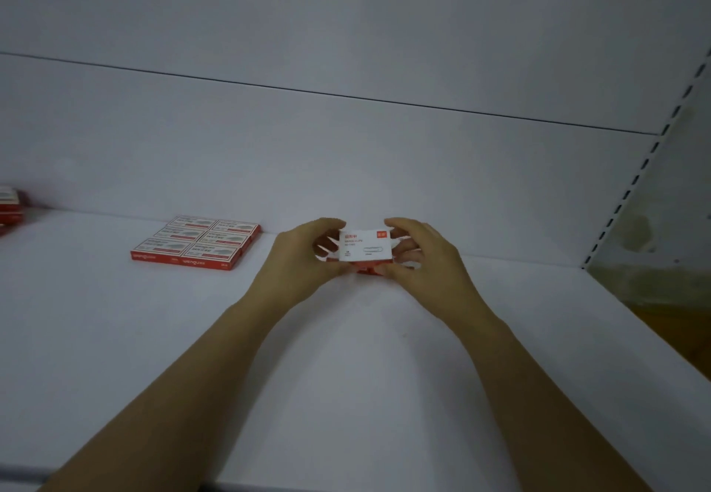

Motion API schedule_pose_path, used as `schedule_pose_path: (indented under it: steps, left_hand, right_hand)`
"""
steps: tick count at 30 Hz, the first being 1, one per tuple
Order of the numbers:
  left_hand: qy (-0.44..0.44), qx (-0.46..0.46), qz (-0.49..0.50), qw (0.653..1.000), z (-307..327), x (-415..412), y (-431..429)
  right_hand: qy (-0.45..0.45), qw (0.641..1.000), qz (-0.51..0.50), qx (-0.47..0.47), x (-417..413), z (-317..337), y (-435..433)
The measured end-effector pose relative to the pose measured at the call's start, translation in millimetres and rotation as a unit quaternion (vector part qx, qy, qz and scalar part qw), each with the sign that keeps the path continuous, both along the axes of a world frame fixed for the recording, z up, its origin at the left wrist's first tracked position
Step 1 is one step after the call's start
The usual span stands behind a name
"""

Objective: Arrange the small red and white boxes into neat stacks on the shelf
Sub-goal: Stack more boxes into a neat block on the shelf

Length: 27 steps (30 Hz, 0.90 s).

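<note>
Shelf [115, 337]: white and dimly lit on my feed, running from the near edge back to the rear wall.
Back panel [346, 164]: plain white behind the shelf, with one thin dark seam slanting across it.
Far-left stack [9, 206]: red and white boxes piled at the very edge of my view and cut off by the frame; I cannot count them.
Block of six boxes [196, 241]: lying flat in two columns of three, edges touching, close to the back panel and well left of the hands.
Left hand [304, 256]: fingers curled round the left end of the box, thumb at its near edge, clamped on it.
White-topped box [365, 245]: held between both hands near the back of the shelf, white face up with a red logo and a paper-clip drawing. Red shows beneath it; I cannot tell whether that is more boxes, or whether it rests on the shelf.
Right hand [427, 260]: fingers curled over the right end, thumb at the near edge, gripping the same box.
Slotted upright [631, 183]: white post with a row of dark slots, closing the shelf on the right.
</note>
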<state>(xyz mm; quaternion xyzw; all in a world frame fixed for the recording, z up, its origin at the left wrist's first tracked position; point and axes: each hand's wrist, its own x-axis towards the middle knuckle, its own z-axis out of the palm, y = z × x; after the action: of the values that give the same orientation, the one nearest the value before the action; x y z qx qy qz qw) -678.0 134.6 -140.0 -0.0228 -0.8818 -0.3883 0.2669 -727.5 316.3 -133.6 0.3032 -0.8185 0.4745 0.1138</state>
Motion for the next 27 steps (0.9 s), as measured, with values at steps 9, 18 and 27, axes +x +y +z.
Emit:
schedule_pose_path:
  steps: [9, 18, 27]
  left_hand:
    - [-0.167, 0.005, -0.002, 0.986, -5, 3, -12]
    - [-0.169, -0.005, 0.033, 0.985, -10, 0, -8]
    - [-0.154, -0.007, 0.051, 0.987, -17, -6, -5]
  right_hand:
    - [-0.096, 0.99, 0.02, 0.099, 8, -10, -8]
    - [-0.131, 0.989, -0.019, 0.072, 1, -20, -16]
    - [-0.061, 0.991, -0.05, 0.112, -2, -24, -26]
